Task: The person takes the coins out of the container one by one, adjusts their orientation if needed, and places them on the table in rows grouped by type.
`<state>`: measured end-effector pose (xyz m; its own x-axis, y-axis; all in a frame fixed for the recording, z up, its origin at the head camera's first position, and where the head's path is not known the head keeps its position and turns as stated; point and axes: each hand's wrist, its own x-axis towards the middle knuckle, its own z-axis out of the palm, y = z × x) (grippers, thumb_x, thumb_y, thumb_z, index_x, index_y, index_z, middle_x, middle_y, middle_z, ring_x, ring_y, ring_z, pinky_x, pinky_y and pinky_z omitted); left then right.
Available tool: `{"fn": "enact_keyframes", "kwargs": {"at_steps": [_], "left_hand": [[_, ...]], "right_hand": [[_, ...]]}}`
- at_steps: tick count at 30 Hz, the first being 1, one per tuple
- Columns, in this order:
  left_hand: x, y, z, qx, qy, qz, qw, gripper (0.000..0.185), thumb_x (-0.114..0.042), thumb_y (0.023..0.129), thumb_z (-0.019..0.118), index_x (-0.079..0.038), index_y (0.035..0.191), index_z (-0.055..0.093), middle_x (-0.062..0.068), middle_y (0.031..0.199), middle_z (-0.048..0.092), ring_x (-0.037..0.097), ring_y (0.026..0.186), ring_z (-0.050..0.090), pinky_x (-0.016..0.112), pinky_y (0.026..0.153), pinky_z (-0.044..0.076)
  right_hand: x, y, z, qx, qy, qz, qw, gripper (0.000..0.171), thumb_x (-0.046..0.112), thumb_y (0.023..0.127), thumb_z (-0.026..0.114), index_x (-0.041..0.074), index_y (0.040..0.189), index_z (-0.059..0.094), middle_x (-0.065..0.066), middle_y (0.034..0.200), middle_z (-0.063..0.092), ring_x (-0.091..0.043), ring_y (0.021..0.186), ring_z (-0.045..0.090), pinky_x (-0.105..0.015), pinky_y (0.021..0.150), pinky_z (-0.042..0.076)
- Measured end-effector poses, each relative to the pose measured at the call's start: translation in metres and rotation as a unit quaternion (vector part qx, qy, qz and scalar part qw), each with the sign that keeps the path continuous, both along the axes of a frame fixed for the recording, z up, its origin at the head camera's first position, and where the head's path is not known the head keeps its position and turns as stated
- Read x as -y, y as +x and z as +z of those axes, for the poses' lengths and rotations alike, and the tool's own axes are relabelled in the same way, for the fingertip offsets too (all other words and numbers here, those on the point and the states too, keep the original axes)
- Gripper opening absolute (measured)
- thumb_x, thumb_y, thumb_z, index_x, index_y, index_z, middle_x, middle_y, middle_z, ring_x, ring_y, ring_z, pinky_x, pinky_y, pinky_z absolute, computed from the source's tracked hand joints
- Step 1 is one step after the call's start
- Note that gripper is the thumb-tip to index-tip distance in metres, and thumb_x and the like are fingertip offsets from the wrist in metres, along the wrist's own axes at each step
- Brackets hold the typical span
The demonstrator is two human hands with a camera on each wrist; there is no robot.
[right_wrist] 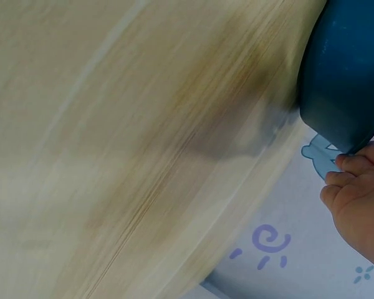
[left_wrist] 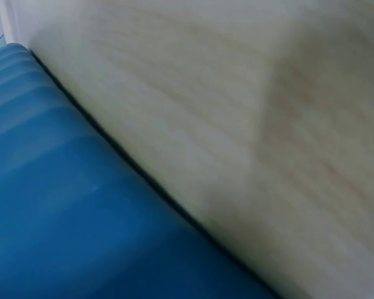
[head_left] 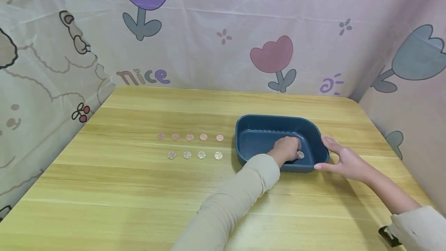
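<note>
A dark blue plastic bin [head_left: 271, 118] stands on the wooden table, right of the middle in the head view. My left hand [head_left: 286, 149] reaches down into it with fingers bent. A silver coin [head_left: 301, 155] shows right beside those fingers, which are mostly hidden; I cannot tell whether they pinch it. At the bin's right end my right hand [head_left: 345, 162] grips the wall, thumb on the near corner and fingers farther back. In the right wrist view that hand [right_wrist: 361, 199] is at the bin's edge. The left wrist view has only the bin's ribbed outer wall [left_wrist: 81, 187] and tabletop.
Left of the bin lies a row of several copper coins [head_left: 189, 137]. Nearer to me is a row of several silver coins [head_left: 201, 155]. Printed cloth [head_left: 209, 49] hangs behind and beside the table [head_left: 139, 196]. A small black object [head_left: 389, 236] shows by the right sleeve.
</note>
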<state>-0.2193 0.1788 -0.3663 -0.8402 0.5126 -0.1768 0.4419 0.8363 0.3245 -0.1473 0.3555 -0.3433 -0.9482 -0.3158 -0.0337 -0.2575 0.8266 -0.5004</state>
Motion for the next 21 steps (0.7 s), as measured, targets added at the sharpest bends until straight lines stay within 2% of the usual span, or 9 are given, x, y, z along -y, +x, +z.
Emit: {"fn": "enact_keyframes", "kwargs": {"at_steps": [3,5,9,11,13,17,20,21], "left_hand": [[-0.001,-0.001,-0.001,-0.001,0.003,-0.009,1.0,0.021,-0.033,0.086,0.065,-0.031,0.107,0.064,-0.015,0.107,0.064,0.004,0.099,0.058,0.021,0.078,0.046],[0.0,0.0,-0.001,0.003,0.006,-0.013,0.9999,0.02,-0.032,0.086,0.066,-0.031,0.105,0.064,-0.015,0.106,0.064,0.004,0.097,0.057,0.021,0.077,0.045],[0.0,-0.002,-0.001,0.02,0.009,-0.011,0.9997,0.007,-0.028,0.085,0.067,-0.023,0.083,0.064,-0.013,0.08,0.059,0.004,0.074,0.051,0.02,0.064,0.041],[-0.001,-0.003,-0.002,0.035,0.009,-0.005,0.9993,0.021,-0.026,0.085,0.067,-0.018,0.068,0.057,-0.009,0.066,0.049,0.006,0.062,0.043,0.02,0.057,0.037],[-0.003,-0.006,-0.005,0.044,0.012,0.002,0.9989,0.031,-0.025,0.084,0.068,-0.015,0.06,0.051,-0.006,0.059,0.042,0.008,0.057,0.039,0.021,0.054,0.035],[-0.005,-0.009,-0.008,0.04,0.027,0.017,0.9987,0.035,-0.025,0.084,0.068,-0.014,0.056,0.051,-0.005,0.055,0.042,0.009,0.053,0.038,0.019,0.053,0.037],[-0.001,-0.005,-0.002,0.02,0.034,0.029,0.9988,0.038,-0.02,0.088,0.063,-0.014,0.052,0.052,-0.004,0.051,0.045,0.009,0.05,0.038,0.017,0.053,0.038],[0.0,-0.003,0.002,0.026,0.035,0.037,0.9984,0.04,-0.017,0.09,0.06,-0.012,0.051,0.05,-0.002,0.05,0.043,0.01,0.048,0.037,0.018,0.052,0.038]], "right_hand": [[0.0,0.001,0.0,-0.002,0.001,-0.001,1.0,0.095,0.033,0.078,0.073,-0.007,0.144,0.018,-0.036,0.145,0.018,-0.052,0.135,0.014,-0.066,0.098,0.022],[0.0,0.001,0.0,-0.003,0.0,-0.002,1.0,0.095,0.033,0.078,0.074,-0.007,0.144,0.018,-0.036,0.145,0.018,-0.052,0.135,0.014,-0.066,0.098,0.022],[0.0,0.001,0.0,-0.004,0.001,-0.002,1.0,0.094,0.033,0.078,0.073,-0.007,0.143,0.019,-0.036,0.145,0.019,-0.052,0.135,0.015,-0.064,0.099,0.021],[0.0,0.001,0.0,-0.004,0.002,-0.003,1.0,0.094,0.033,0.077,0.074,-0.008,0.143,0.02,-0.036,0.145,0.019,-0.052,0.135,0.015,-0.064,0.099,0.021],[0.0,0.001,0.0,-0.004,0.004,-0.002,1.0,0.095,0.033,0.077,0.074,-0.008,0.143,0.02,-0.036,0.145,0.019,-0.052,0.135,0.016,-0.064,0.099,0.021],[0.0,0.0,0.0,-0.003,0.004,0.0,1.0,0.095,0.033,0.077,0.074,-0.007,0.143,0.019,-0.036,0.145,0.019,-0.052,0.134,0.015,-0.066,0.099,0.022],[0.0,0.001,0.001,-0.004,0.005,0.003,1.0,0.095,0.033,0.078,0.073,-0.008,0.143,0.018,-0.037,0.145,0.018,-0.053,0.134,0.014,-0.066,0.099,0.021],[0.0,0.001,0.001,-0.003,0.006,0.002,1.0,0.095,0.033,0.077,0.073,-0.008,0.143,0.019,-0.037,0.145,0.018,-0.053,0.134,0.014,-0.066,0.098,0.021]]}}
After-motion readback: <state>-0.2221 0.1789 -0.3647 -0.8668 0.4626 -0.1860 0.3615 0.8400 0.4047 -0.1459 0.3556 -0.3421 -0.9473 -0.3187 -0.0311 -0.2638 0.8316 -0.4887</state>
